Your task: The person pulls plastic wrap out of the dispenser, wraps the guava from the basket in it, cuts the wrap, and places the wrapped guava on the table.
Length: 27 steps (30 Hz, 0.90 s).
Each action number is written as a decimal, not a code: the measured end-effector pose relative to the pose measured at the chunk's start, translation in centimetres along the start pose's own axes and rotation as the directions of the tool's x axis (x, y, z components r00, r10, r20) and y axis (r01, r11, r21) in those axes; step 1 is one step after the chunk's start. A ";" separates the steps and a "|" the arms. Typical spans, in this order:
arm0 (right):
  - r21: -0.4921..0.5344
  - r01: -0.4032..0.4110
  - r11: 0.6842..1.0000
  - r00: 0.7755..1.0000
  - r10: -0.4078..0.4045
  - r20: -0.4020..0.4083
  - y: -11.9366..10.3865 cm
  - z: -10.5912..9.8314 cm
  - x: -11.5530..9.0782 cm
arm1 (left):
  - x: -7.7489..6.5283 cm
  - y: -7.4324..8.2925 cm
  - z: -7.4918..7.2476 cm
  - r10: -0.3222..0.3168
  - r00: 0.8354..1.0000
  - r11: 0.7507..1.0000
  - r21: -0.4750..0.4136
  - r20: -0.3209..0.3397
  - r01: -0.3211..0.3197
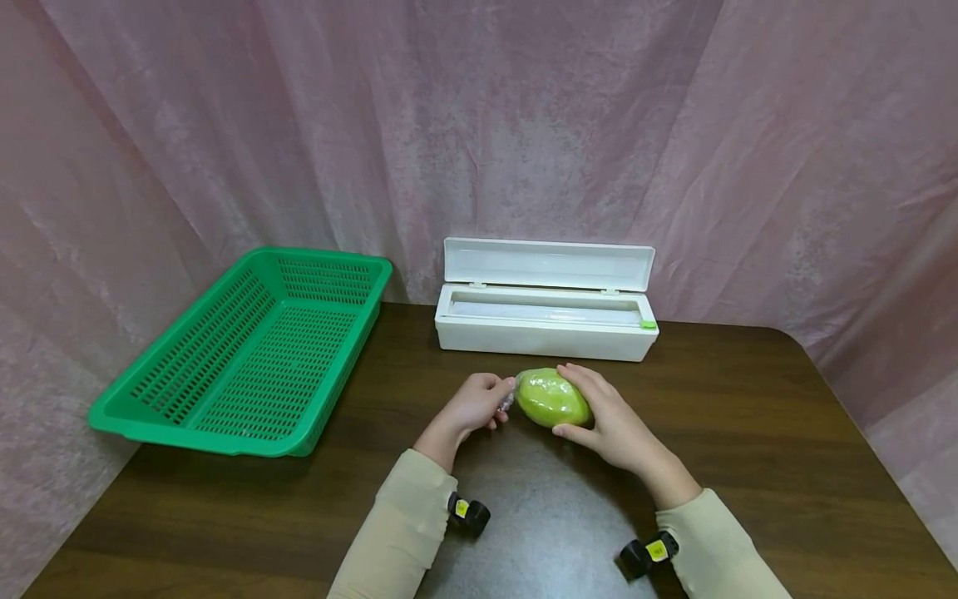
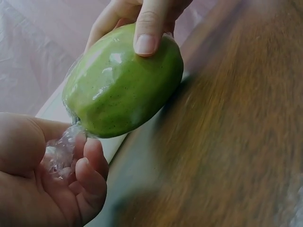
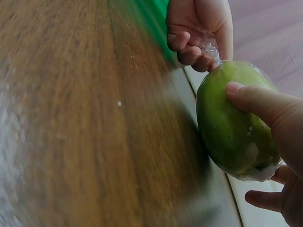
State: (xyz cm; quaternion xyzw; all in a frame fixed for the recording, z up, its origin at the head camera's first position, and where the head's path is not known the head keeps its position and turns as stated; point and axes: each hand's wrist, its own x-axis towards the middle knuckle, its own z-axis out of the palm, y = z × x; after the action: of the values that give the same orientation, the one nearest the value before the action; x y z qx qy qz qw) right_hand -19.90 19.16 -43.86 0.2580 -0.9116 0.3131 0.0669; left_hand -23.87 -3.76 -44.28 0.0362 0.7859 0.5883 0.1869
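Observation:
A smooth, oval green fruit (image 1: 552, 398) wrapped in clear plastic film is held over the table, in front of the white box. My right hand (image 1: 615, 420) grips it from the right, thumb on the near side and fingers on the far side. At the fruit's left end the film is gathered into a twisted tail (image 2: 64, 149). My left hand (image 1: 473, 404) pinches this tail between thumb and fingers, its fingertips close to the fruit. The right wrist view shows film bunched loosely at the fruit's other end (image 3: 258, 172).
Behind the hands stands a white cling film dispenser (image 1: 540, 339) with its lid (image 1: 549, 263) raised and a green slider (image 1: 648, 324) at its right end. A green plastic basket (image 1: 202, 441) sits at the left of the brown wooden table (image 1: 756, 433). Pink curtains (image 1: 524, 125) hang behind.

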 end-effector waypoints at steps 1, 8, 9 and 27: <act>0.001 -0.001 1.000 1.000 0.001 0.000 0.0 0.0 0.0 | 0.0 0.0 0.1 0.008 1.000 1.000 -0.001 -0.003 -0.008; 0.004 0.000 1.000 1.000 0.000 0.000 -0.1 0.0 -0.1 | -0.1 0.2 0.3 0.018 0.999 1.000 -0.020 -0.037 -0.018; 0.005 0.002 1.000 1.000 -0.002 0.000 -0.1 0.0 -0.1 | -0.1 0.2 0.2 0.015 0.999 1.000 -0.015 -0.042 -0.016; 0.004 0.009 1.000 1.000 -0.009 -0.002 0.1 0.0 0.0 | -0.8 0.5 -3.5 0.143 0.986 0.925 0.344 0.084 -0.163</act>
State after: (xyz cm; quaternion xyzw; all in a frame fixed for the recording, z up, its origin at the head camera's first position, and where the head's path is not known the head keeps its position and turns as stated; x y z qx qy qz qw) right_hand -19.96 19.21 -43.92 0.2620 -0.9096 0.3151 0.0689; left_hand -24.36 -7.04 -42.75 0.1468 0.8670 0.4509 0.1534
